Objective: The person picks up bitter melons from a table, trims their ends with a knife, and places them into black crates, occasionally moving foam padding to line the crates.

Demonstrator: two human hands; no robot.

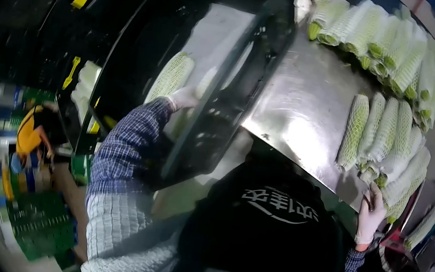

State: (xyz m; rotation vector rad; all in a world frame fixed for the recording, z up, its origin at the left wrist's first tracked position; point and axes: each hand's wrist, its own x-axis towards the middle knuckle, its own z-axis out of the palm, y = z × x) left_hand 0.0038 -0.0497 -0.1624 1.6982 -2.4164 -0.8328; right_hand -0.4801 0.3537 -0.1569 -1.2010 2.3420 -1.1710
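Inside the black crate (148,32), my gloved left hand (184,98) is closed around a long green gourd in a white foam net, which is blurred and partly hidden by the hand. Another netted gourd (172,75) lies just left of it, on a pale liner (219,27). My gloved right hand (371,218) is at the front edge of the metal table (303,101). Its fingers are apart, with the tips right at the lower ends of a row of netted gourds (384,131).
A larger pile of netted gourds (376,36) covers the table's far side. A second crate (84,89) with pale contents stands to the left. A person in yellow (32,132) is beyond it, near green crates (44,223). One netted gourd (423,226) lies at far right.
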